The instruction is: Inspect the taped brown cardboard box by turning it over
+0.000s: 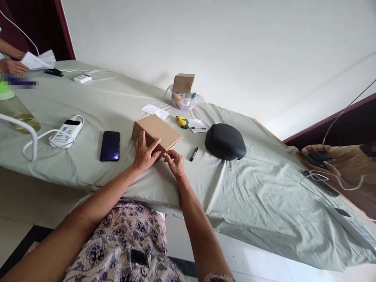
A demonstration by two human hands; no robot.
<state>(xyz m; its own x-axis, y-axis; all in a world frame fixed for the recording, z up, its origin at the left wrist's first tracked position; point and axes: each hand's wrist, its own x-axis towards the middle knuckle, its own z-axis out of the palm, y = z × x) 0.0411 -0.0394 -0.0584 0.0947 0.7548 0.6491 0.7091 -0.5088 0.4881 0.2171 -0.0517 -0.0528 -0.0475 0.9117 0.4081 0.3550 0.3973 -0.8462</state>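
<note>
A flat brown cardboard box [158, 130] lies on the grey-green tablecloth [117, 102] in front of me. My left hand [144, 152] rests on its near edge, fingers spread and laid over the top. Just to the right, my right hand [175, 161] has its fingers curled together in a pinch at the box's near corner; what they pinch, if anything, is too small to make out.
A dark phone [110, 145] and a white power bank [65, 133] with cable lie left of the box. A black marker [194, 153], black oval case [225, 141], yellow tape measure [182, 122], and second small box [183, 82] on a plastic bag sit beyond. Other people's hands show at far left [11, 65] and right [319, 158].
</note>
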